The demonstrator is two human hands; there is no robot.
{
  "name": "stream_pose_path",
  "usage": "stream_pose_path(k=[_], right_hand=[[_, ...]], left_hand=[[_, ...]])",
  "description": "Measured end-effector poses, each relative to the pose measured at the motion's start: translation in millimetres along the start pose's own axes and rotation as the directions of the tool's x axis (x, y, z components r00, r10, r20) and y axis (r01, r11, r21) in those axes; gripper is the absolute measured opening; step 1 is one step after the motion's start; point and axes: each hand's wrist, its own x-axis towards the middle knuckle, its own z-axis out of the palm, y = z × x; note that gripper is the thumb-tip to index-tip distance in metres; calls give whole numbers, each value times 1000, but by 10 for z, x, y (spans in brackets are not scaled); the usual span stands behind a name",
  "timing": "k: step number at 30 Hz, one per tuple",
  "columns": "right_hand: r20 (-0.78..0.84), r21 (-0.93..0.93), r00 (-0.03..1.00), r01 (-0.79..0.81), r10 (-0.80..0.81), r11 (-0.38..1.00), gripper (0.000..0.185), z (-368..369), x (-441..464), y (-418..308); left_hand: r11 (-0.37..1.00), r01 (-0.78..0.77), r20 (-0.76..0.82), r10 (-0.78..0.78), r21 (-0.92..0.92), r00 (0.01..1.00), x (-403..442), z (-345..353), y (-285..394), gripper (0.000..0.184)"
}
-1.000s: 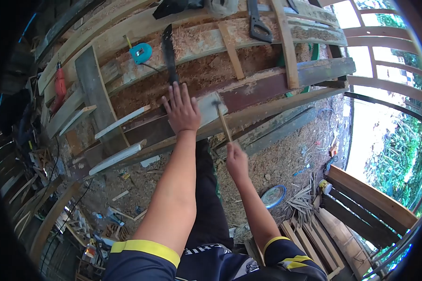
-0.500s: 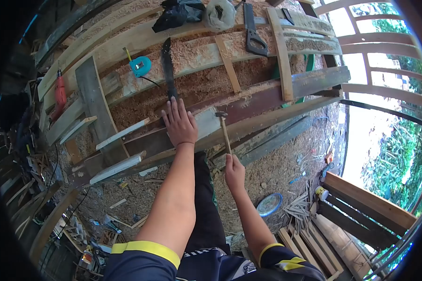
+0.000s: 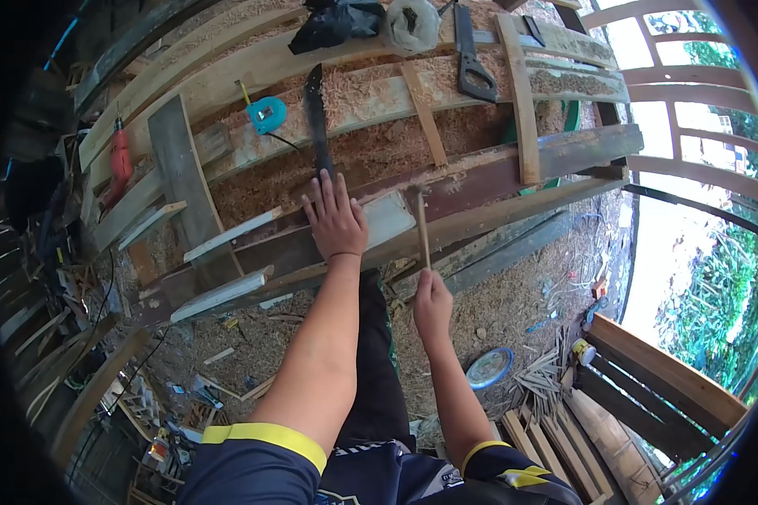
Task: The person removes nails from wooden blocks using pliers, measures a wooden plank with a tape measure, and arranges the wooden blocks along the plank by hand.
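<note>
My left hand (image 3: 337,223) lies flat with its fingers spread, pressing on the near end of a pale whitish board piece (image 3: 389,217) on the bench. Its fingertips reach the handle of a dark-bladed machete (image 3: 315,101), which points away from me. In my right hand (image 3: 432,301) is a hammer (image 3: 424,231), gripped by its wooden handle. The hammer's head is by the right end of the pale piece, over a reddish-brown plank (image 3: 488,178); whether it touches is unclear.
Beyond my hands are a teal tape measure (image 3: 266,114), a handsaw (image 3: 475,71), a red drill (image 3: 119,160) and a black plastic bag (image 3: 333,25). Wood shavings cover the bench and floor. A round blue-rimmed lid (image 3: 489,368) and stacked planks (image 3: 556,450) are at lower right.
The whole view has shifted slightly, moving the scene rightward. The hammer's head has turned and sits a little farther right of the pale piece's end. My left hand stays on the piece.
</note>
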Motion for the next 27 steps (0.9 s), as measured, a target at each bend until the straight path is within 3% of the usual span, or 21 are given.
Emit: stream_pose_path(k=[3,5,7,8,10,14,16,18,19,22,25,27], right_hand=[[-149,282,985,128,-88,951,43,-181,-52,-461],[-349,370,911,350,-220,861,43,106,-52,-7],[-217,-28,899,384,-380,923,38,96,43,206],[-147,-219,879,419,-454,881,36,88,87,310],[41,-197,998,52,-45,979,35,55,89,141],[-196,185,952,270,-234,945,34,-39,-81,-174],[-205,124,950,266,-237,956,34,235,-59,246],[40,-224,997,68,-61,972,34,253,5,347],[-32,-220,996,71,-80,973,34,243,-9,332],[-37,-16,998,-54,53,998,33,94,0,239],[58,-277,997,59,-44,959,33,219,2,598],[63,-265,997,61,-46,962,33,246,48,712]], left_hand=[[1000,-11,19,11,13,1000,27,33,49,56],[1000,-7,29,6,24,1000,19,45,2,56],[1000,-10,22,10,10,1000,18,42,11,56],[1000,-9,27,9,9,1000,27,38,27,56],[1000,-1,42,0,21,999,27,17,30,56],[1000,7,16,-7,4,1000,36,38,23,57],[1000,10,28,-11,10,1000,32,27,28,57],[1000,2,47,-2,3,999,36,13,37,57],[1000,1,58,-1,2,998,29,9,31,57],[1000,-7,53,7,-1,999,36,10,36,57],[1000,-8,40,8,-1,999,34,-2,38,57],[1000,-10,47,10,-4,999,39,-5,46,56]])
